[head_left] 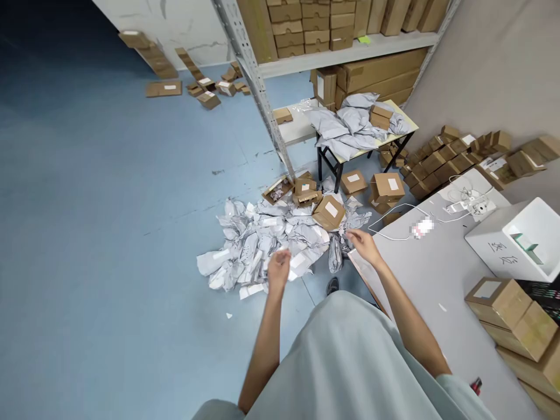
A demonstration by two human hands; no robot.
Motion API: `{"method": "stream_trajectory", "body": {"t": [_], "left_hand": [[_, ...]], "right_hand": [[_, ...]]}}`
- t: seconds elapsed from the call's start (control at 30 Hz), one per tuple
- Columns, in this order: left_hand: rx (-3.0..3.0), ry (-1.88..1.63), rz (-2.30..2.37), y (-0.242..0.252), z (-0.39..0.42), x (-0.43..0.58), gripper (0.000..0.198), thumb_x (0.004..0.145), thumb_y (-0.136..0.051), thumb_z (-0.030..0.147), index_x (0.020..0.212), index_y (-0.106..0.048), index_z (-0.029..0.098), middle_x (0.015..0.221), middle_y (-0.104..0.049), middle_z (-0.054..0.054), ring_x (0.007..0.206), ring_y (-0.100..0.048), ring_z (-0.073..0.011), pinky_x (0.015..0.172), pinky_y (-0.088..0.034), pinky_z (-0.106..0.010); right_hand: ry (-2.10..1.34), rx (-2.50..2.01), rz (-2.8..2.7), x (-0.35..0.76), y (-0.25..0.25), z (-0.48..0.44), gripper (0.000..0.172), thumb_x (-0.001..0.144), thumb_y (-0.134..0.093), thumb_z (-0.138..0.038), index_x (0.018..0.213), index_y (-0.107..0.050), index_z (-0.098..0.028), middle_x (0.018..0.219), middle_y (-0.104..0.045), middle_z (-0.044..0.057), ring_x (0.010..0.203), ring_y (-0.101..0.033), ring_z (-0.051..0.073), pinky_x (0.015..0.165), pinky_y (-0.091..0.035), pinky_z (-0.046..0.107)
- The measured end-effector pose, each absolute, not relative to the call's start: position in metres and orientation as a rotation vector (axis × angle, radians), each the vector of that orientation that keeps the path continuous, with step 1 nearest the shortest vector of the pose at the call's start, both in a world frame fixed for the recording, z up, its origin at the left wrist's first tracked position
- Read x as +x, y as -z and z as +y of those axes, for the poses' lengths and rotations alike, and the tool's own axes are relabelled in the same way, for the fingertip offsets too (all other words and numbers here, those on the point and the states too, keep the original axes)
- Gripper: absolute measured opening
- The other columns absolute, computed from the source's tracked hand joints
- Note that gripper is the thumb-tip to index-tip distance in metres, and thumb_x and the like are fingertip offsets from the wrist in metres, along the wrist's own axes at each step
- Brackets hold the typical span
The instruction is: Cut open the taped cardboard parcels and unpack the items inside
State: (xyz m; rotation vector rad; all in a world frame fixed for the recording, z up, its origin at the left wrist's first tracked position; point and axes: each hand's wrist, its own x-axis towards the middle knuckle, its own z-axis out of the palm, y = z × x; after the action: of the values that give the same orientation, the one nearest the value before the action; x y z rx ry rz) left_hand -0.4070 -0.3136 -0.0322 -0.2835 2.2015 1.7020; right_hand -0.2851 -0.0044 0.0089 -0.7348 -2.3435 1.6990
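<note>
My left hand (279, 269) hangs above a heap of grey plastic mailing bags (251, 251) on the floor, its fingers loosely bent and nothing seen in them. My right hand (364, 245) is beside the near edge of the grey table (420, 274), its fingers partly stretched to the left and holding nothing visible. Many of the bags are crumpled and carry white labels. An opened cardboard box (329, 212) with a white label lies at the heap's back edge, beyond both hands. Smaller open boxes (305, 189) lie behind it.
A metal shelf (350, 58) with cardboard boxes stands ahead. Grey parcels and a box lie on a small table (405, 116). On the right table are a white bin (494, 242), a power strip (470, 204), cables and stacked cartons (510, 315). Loose boxes (164, 88) lie far left.
</note>
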Motion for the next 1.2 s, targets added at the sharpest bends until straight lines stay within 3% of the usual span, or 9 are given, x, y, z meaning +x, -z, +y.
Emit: {"method": "stream_trajectory", "body": {"t": [0.13,0.27,0.43,0.67,0.97,1.2], "left_hand": [[-0.109,-1.581,2.025,0.053,-0.272,-0.323,0.037,0.068,-0.083,0.056,0.076,-0.065,0.025,0.101,-0.085,-0.014,0.1,-0.082,-0.0334,0.104,-0.065,-0.056],[0.203,-1.441,1.806,0.057,-0.222,-0.287,0.047,0.067,-0.086,0.066,0.081,-0.068,0.025,0.104,-0.087,-0.014,0.098,-0.084,-0.033,0.102,-0.066,-0.054],[0.601,-1.244,1.658,0.06,-0.145,-0.288,0.053,0.074,-0.081,0.074,0.086,-0.063,0.026,0.11,-0.085,-0.016,0.108,-0.084,-0.0336,0.108,-0.065,-0.056],[0.867,-1.04,1.462,0.052,-0.039,-0.226,0.049,0.078,-0.085,0.069,0.096,-0.065,0.028,0.121,-0.085,-0.014,0.125,-0.08,-0.0365,0.121,-0.059,-0.062],[1.048,-0.856,1.368,0.025,0.004,-0.091,0.058,0.078,-0.084,0.078,0.093,-0.066,0.025,0.124,-0.085,-0.017,0.127,-0.08,-0.0357,0.122,-0.058,-0.06],[1.094,-0.746,1.423,0.024,0.028,0.043,0.062,0.078,-0.082,0.084,0.09,-0.066,0.025,0.12,-0.085,-0.016,0.127,-0.079,-0.0359,0.12,-0.059,-0.057]], "right_hand": [[-1.758,-1.089,-2.144,-0.19,0.013,-0.006,0.054,0.088,-0.073,-0.07,0.109,-0.084,-0.021,0.114,-0.089,0.017,0.107,-0.086,0.035,0.103,-0.068,0.054],[-1.75,-1.334,-1.897,-0.115,0.009,-0.019,0.061,0.085,-0.074,-0.076,0.111,-0.083,-0.021,0.115,-0.089,0.018,0.104,-0.087,0.035,0.101,-0.068,0.055],[-1.558,-1.538,-1.57,-0.037,-0.019,-0.037,0.048,0.088,-0.078,-0.068,0.107,-0.085,-0.024,0.117,-0.089,0.014,0.107,-0.087,0.033,0.105,-0.068,0.052],[-1.245,-1.749,-1.14,0.094,-0.037,-0.075,0.039,0.094,-0.075,-0.057,0.112,-0.085,-0.024,0.118,-0.089,0.012,0.107,-0.085,0.028,0.104,-0.068,0.045],[-1.139,-1.718,-0.715,0.229,-0.013,-0.105,0.051,0.085,-0.084,-0.065,0.111,-0.082,-0.021,0.114,-0.088,0.016,0.107,-0.087,0.033,0.111,-0.067,0.056],[-1.187,-1.608,-0.797,0.343,0.016,-0.046,0.045,0.092,-0.077,-0.061,0.116,-0.081,-0.023,0.121,-0.088,0.015,0.114,-0.086,0.031,0.115,-0.064,0.054]]}}
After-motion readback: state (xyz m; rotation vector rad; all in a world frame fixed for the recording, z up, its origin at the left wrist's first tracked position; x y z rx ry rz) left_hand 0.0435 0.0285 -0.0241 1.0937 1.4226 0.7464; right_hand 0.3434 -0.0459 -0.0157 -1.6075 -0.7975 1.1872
